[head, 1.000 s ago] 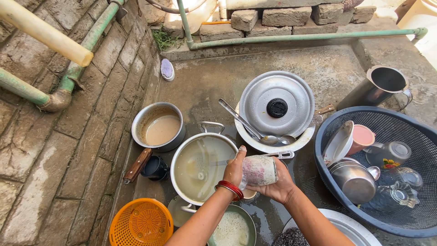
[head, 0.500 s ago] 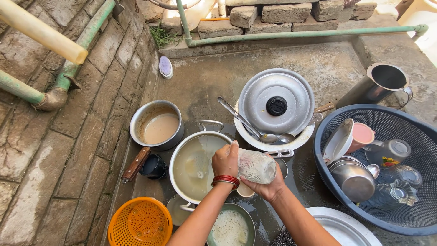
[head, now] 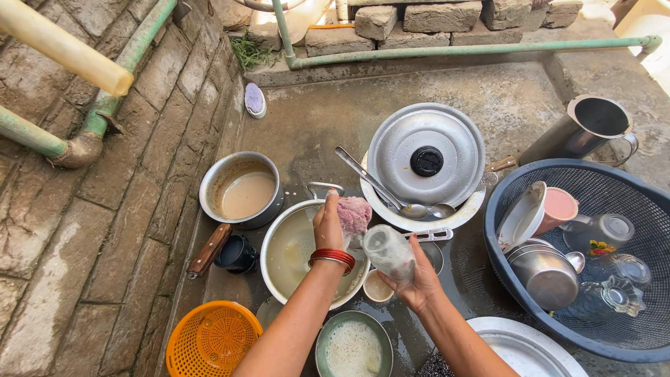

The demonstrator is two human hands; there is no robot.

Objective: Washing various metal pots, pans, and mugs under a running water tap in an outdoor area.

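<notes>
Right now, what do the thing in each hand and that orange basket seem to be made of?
The glass tumbler in the right hand looks like clear glass: see-through, filmed with suds. The pink scrubbing pad in the left hand seems a soft sponge or cloth, bunched and matte. The orange basket is probably moulded plastic: bright, perforated.

A pink scrub cloth (head: 354, 213), red bangles (head: 333, 259), an orange strainer (head: 211, 340) and a dark blue basket (head: 502, 279) are showing against grey concrete.

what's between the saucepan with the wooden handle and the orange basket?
Head view: a small dark cup sits beside the saucepan, by its wooden handle. Below it, bare wet concrete down to the orange basket.
</notes>
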